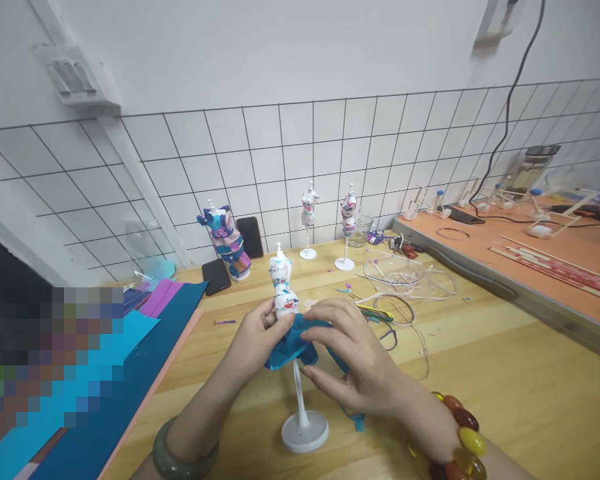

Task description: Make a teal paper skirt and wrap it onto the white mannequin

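A small white dress form [283, 287] with coloured patches stands on a round white base [305, 432] in front of me. Teal-blue paper or thin cloth [285, 352] hangs around its lower part like a skirt, and a strip of it trails to the right. My left hand [260, 333] is closed around the form at the hip, its thumb pressing the top edge of the blue material. At the right side of the skirt is my right hand [355, 353], fingers spread and fingertips touching the blue material, with the thumb apart beneath.
Behind stand a dress form in purple and blue [229, 243], two whitish forms [309, 213], [349, 213], phones [216, 277] and a glass cup [361, 232]. Loose cords [405, 277] and a yellow-green cutter [377, 312] lie right. Coloured sheets [145, 373] are left, an orange board [540, 247] right.
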Motion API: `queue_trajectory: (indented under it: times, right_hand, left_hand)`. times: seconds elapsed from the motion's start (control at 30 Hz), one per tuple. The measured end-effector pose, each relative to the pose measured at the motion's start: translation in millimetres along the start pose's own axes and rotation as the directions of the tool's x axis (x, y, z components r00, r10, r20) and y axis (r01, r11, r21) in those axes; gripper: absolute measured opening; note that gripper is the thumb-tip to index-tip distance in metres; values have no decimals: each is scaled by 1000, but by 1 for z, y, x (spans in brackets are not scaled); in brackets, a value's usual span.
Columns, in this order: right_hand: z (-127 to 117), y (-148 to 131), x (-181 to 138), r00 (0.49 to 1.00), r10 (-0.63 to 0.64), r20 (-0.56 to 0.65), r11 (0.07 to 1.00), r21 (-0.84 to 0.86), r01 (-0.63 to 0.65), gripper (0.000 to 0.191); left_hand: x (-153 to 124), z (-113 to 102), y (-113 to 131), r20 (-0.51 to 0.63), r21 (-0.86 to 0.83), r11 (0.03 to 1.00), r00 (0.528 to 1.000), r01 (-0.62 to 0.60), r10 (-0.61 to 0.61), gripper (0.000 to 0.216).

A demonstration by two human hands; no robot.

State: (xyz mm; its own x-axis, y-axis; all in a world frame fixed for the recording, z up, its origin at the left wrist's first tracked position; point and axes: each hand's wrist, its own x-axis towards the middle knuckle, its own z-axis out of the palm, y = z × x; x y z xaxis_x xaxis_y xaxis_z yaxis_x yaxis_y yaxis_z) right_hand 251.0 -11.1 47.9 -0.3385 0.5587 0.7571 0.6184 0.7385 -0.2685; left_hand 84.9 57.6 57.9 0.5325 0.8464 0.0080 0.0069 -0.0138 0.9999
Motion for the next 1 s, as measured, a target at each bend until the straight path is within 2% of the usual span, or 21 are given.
queue_trajectory:
  times: [0.1, 0.2, 0.33, 0.53, 1.0]
  right_hand:
    - [6, -1, -2, 994, -90, 63, 980, -170, 99, 18]
    - [11, -1, -5, 990, -121, 77, 961, -240, 136, 19]
    - [13, -4, -9, 979, -168, 119, 957, -219, 191, 24]
    - [16, -9, -9, 967, -211, 143, 947, -217, 239, 21]
    - [23, -9, -10, 960, -222, 169, 942, -216, 256, 17]
  left_hand:
    - [1, 3, -2, -18, -73, 997, 1000, 16, -18, 31]
    - [0, 7, -2, -32, -104, 994, 999, 37, -40, 30]
    - [0, 6, -4, -60, -105, 994, 998, 19, -25, 32]
    - [3, -2, -5, -91, -113, 994, 996, 16, -27, 29]
    - [5, -7, -11, -43, -169, 986, 999, 17, -25, 32]
